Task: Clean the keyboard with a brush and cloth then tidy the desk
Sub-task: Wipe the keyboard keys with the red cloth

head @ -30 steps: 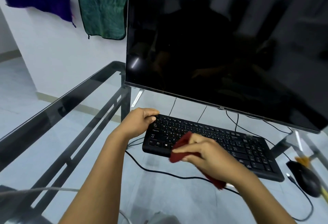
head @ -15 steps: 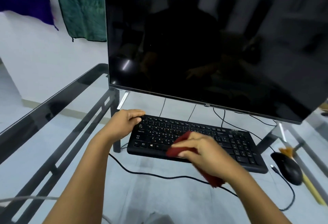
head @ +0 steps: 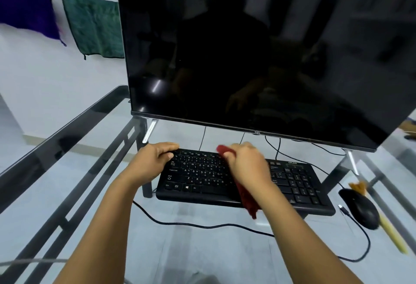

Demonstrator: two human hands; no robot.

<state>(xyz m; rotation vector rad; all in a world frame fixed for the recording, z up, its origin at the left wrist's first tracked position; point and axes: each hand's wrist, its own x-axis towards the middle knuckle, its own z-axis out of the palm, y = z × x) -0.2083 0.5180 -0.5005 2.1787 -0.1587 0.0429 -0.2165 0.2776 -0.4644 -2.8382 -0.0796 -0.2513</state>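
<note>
A black keyboard [head: 299, 184] lies on the glass desk [head: 67, 135] below a dark monitor. My left hand [head: 155, 157] grips the keyboard's far left corner, fingers curled over its back edge. My right hand [head: 245, 164] holds a dark red cloth [head: 246, 198] bunched in its fingers and presses it on the upper middle rows of keys; the cloth's tail hangs down over the keyboard's front edge. A brush with a yellow handle [head: 392, 234] and orange bristles lies at the right, beside the mouse.
A large black monitor [head: 247, 47] stands just behind the keyboard. A black mouse [head: 360, 208] sits right of the keyboard, its cable looping over the glass. A green towel [head: 94, 27] and a purple towel [head: 27, 9] hang on a wall rail at the left.
My right hand has moved the red cloth from the keyboard's front middle up to its back rows. My left hand stays on the left corner. The camera has shifted.
</note>
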